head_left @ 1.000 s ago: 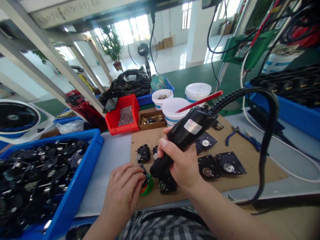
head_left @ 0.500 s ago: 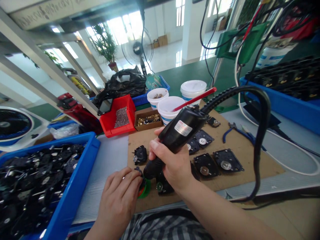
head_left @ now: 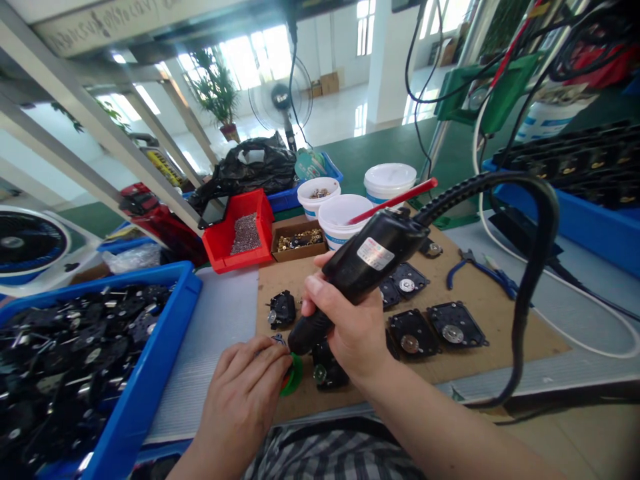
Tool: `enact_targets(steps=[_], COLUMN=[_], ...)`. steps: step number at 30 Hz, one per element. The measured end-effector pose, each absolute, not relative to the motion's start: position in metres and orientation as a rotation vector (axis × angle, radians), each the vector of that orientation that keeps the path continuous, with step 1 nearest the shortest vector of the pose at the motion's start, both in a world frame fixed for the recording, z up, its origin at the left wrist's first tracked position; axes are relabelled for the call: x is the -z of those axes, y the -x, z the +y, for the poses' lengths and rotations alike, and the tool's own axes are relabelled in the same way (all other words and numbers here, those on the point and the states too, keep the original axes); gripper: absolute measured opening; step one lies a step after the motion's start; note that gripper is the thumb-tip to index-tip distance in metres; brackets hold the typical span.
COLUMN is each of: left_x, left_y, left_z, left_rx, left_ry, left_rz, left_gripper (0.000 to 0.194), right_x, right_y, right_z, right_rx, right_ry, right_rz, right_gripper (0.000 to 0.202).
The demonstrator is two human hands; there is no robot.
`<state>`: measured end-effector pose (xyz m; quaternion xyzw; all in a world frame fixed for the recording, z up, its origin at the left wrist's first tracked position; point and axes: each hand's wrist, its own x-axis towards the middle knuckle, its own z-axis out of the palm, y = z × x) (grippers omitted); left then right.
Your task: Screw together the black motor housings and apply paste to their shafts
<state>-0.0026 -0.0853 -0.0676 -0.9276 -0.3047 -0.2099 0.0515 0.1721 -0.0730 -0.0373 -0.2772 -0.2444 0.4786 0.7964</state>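
Note:
My right hand [head_left: 353,320] is wrapped round a black corded electric screwdriver [head_left: 373,250], tilted with its nose down to the left. The nose ends close by the fingers of my left hand [head_left: 247,387]; its very tip is hidden. Those fingers are closed over a small black plastic part, mostly covered by the hand, at a green ring [head_left: 296,375] on the cardboard. Another black part with a metal disc [head_left: 281,310] lies just beyond my left hand. Black square housings with round metal discs [head_left: 413,333] lie to the right, one [head_left: 327,370] partly behind my right hand.
A blue crate [head_left: 187,287] of black parts stands at left. Behind the cardboard sheet [head_left: 450,370] are a red bin [head_left: 213,247] of small metal pieces, a box of brass pieces [head_left: 300,241] and white tubs [head_left: 340,213]. Blue-handled pliers [head_left: 485,270] lie right, near a white cable.
The screwdriver's nose has lifted slightly, and its back end has swung a little to the right. My left hand has shifted slightly and covers more of the black part.

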Motion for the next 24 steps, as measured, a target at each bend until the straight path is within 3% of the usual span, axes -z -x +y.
enact_targets(steps=[13,24], left_x=[0.087,0.094], left_y=[0.011,0.009], left_z=[-0.087,-0.089], left_rx=[0.94,0.988], left_ry=[2.865,3.033], left_rz=[-1.193,-1.349], left_gripper=[0.02,0.014], right_x=[0.026,0.037], right_y=[-0.176,-0.16], right_z=[-0.079,-0.078], right_rx=[-0.914,-0.959], right_ry=[0.646,0.715], right_rz=[-0.668,-0.729], right_gripper=[0.02,0.02])
